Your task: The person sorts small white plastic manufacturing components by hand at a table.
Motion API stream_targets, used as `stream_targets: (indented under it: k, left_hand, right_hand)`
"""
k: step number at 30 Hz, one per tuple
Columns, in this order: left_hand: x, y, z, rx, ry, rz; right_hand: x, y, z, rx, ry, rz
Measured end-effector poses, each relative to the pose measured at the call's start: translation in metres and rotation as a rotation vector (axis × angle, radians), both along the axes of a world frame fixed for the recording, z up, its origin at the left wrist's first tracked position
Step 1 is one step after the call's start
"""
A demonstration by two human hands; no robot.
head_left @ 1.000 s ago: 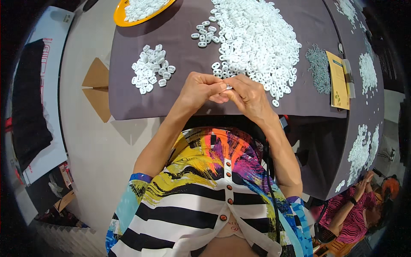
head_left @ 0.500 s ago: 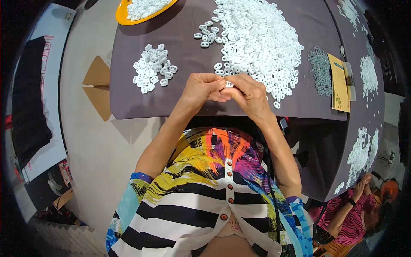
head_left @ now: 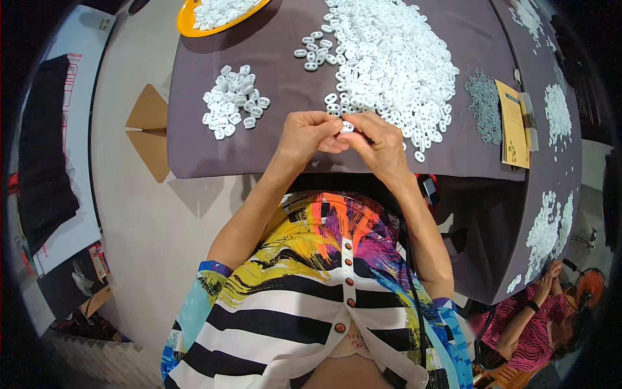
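A dark purple-grey tablecloth [head_left: 272, 149] carries everything: on it a large heap of white plastic pieces [head_left: 395, 58], left of that a small white cluster [head_left: 234, 100], an orange dish [head_left: 188, 23], a grey pile [head_left: 484, 107], and a yellow booklet [head_left: 513, 123] at the heap's right

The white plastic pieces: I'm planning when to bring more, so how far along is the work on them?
Done, it seems: a small pile set apart on the left of the table, and perhaps the pieces in the orange tray. In hand: the left hand and right hand pinch one white piece between them. Left: the big heap, far larger, so most remains.
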State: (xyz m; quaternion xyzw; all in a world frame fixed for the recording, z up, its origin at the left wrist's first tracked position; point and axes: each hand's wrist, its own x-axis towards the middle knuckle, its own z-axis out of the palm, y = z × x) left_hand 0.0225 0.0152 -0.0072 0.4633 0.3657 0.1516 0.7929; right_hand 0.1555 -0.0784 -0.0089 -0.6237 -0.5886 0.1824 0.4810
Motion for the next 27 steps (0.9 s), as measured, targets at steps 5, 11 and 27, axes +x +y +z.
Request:
stream_targets:
  k: [5,11,27]
  left_hand:
    - [-0.002,-0.001,0.002,-0.021,0.004,0.005]
    - [-0.007,-0.001,-0.002,-0.071,-0.008,0.011]
    - [-0.018,-0.003,0.005,0.117,0.151,-0.056]
  right_hand:
    - [-0.002,-0.003,-0.001,-0.004,-0.016,-0.004]
    - [-0.007,-0.007,0.001,-0.034,0.014,0.001]
    - [-0.009,-0.008,-0.005,0.051,-0.058,0.028]
